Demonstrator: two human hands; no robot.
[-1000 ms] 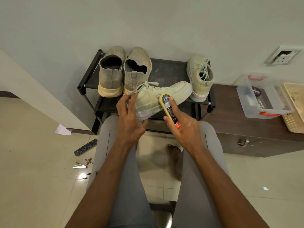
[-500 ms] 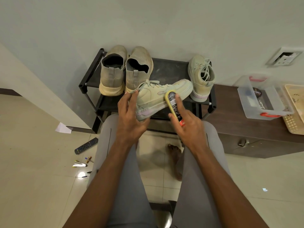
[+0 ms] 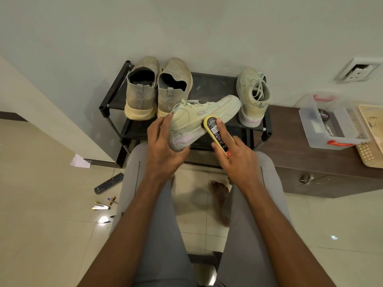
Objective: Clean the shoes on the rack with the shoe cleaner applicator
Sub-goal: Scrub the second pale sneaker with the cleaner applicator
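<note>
**A:** Where is the shoe being cleaned?

**B:** The pale green sneaker (image 3: 204,119) is held off the shoe rack (image 3: 113,100), just in front of its near edge and above the person's knees, toe pointing right and far. The left hand (image 3: 163,150) grips it at the heel end, thumb under the pinkish sole, fingers (image 3: 165,121) curled up around the heel collar.

**A:** And the applicator?

**B:** The yellow shoe cleaner applicator (image 3: 217,135) is in the right hand (image 3: 238,160). The thumb and fingers are closed along its sides, the forefinger lies stretched along its labelled back, and its far end presses against the side of the sneaker near the sole. Dark bristles show where it meets the shoe.

**A:** What remains on the rack?

**B:** On the top shelf, a pair of beige knit slip-on shoes (image 3: 157,90) stands at the left, heels toward the person, touching each other. The matching green sneaker (image 3: 251,96) stands at the right end, heel near.

**A:** Anything else around?

**B:** Right of the rack is a dark wooden bench (image 3: 294,146) carrying a clear plastic box (image 3: 331,121) with red clips and, beside it at the far right, a cream basket (image 3: 371,141). On the tiled floor at the left lie a remote control (image 3: 108,183), a folded paper (image 3: 79,161) and a few pens (image 3: 102,206). The person sits in grey trousers, bare feet on the floor.
</note>
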